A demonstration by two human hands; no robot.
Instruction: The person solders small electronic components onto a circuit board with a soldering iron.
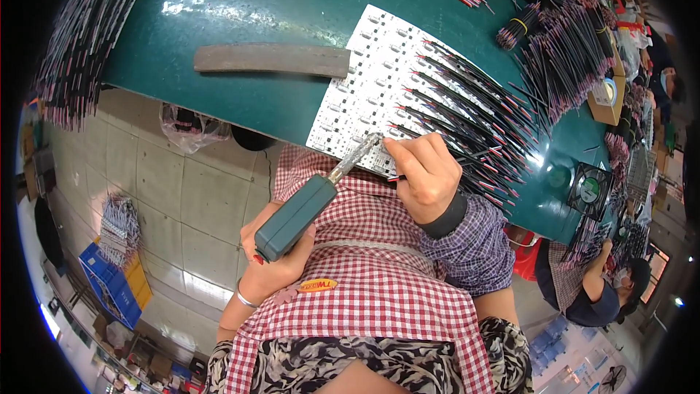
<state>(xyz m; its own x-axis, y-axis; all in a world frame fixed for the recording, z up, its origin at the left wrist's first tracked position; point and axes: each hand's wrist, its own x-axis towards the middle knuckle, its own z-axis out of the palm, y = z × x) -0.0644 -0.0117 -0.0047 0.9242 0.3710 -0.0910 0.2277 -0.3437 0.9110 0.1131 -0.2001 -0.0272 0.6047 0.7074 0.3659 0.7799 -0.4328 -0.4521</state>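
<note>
A dark green soldering gun (pixel 299 215) is gripped in my left hand (pixel 288 252), its metal tip angled up and rightward onto a white circuit board panel (pixel 343 106). The panel lies at the table's near edge, covered in rows of small components. My right hand (pixel 426 175) is closed in a pinch at the panel's near right side, beside the tip. A short black wire end shows under its fingers; the exact grip point is hidden. Several thin black wires (pixel 467 113) with red ends run from the panel's right half out to the right.
A brown bar (pixel 270 60) lies against the panel's left edge on the green table (pixel 240 18). Wire bundles (pixel 565 66) pile up at the far right, and more wires (pixel 87 29) hang over the left end. A black fan (pixel 590 188) stands at right, near a seated co-worker (pixel 594 284).
</note>
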